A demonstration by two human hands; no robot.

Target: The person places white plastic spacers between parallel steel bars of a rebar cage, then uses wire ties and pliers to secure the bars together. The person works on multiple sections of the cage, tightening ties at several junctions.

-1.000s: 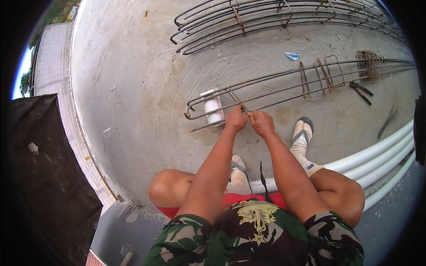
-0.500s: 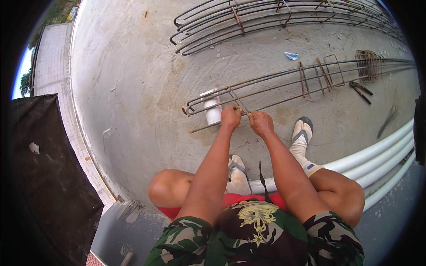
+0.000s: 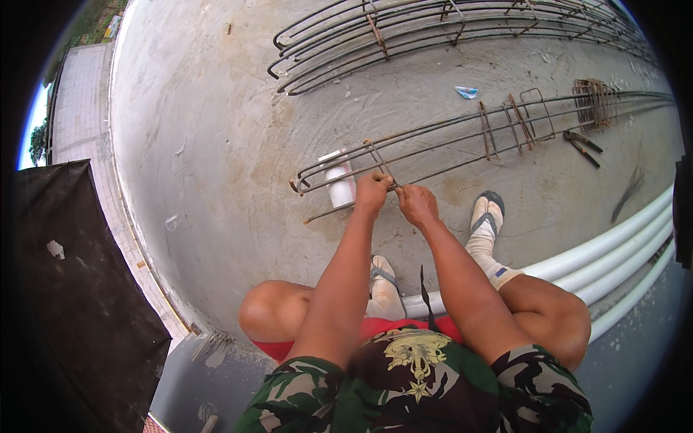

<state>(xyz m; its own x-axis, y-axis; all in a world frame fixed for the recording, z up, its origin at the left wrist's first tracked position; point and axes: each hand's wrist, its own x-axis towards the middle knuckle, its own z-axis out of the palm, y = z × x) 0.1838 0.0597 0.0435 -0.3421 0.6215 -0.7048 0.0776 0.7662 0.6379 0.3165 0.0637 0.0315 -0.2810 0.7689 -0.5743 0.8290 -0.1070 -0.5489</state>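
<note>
A long rebar cage (image 3: 462,137) of rusty bars and square stirrups lies on the concrete floor in front of me. My left hand (image 3: 372,193) grips its near bar beside a tilted stirrup (image 3: 379,160). My right hand (image 3: 416,204) is closed right next to it, fingers pinched at the same bar, apparently on a thin wire or small tool I cannot make out. A white roll (image 3: 339,184) stands under the cage end, just left of my hands.
A second rebar cage (image 3: 433,32) lies further away. A stack of stirrups (image 3: 595,101) and pliers-like tools (image 3: 581,146) lie far right. White pipes (image 3: 613,252) run under my legs. A blue scrap (image 3: 466,92) lies between the cages. A dark sheet (image 3: 72,303) hangs left.
Both hands have stayed at the same spot on the near bar, with only small shifts of the fingers. The cage has not moved.
</note>
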